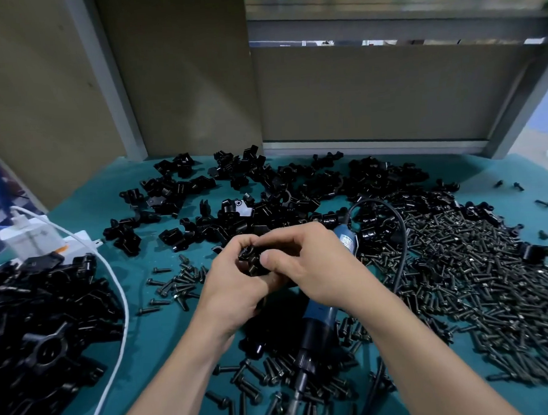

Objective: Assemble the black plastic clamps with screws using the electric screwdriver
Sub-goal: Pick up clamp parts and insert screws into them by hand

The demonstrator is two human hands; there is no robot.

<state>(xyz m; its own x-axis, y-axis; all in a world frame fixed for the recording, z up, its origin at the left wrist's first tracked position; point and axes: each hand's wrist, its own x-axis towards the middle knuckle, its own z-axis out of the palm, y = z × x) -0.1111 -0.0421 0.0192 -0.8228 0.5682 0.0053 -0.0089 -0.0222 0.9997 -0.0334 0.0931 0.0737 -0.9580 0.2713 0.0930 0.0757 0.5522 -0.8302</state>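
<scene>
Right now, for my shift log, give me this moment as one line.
step: fitting clamp by hand | left hand: holds black clamp | right hand: pinches it | electric screwdriver: lies unheld | screws: heaped at right

Teal table [86,217] backed by brown panels [371,91] in grey frames [107,79]

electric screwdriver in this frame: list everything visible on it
The electric screwdriver lies unheld on the teal mat, bit end toward the camera. Blue plastic-looking body, labelled near the rear, black front section, slim metal shaft. A black cord leaves the rear and loops right over the screw pile. Loose screws surround its front. Its middle is hidden under the left hand and right hand, which grip a black clamp.
</scene>
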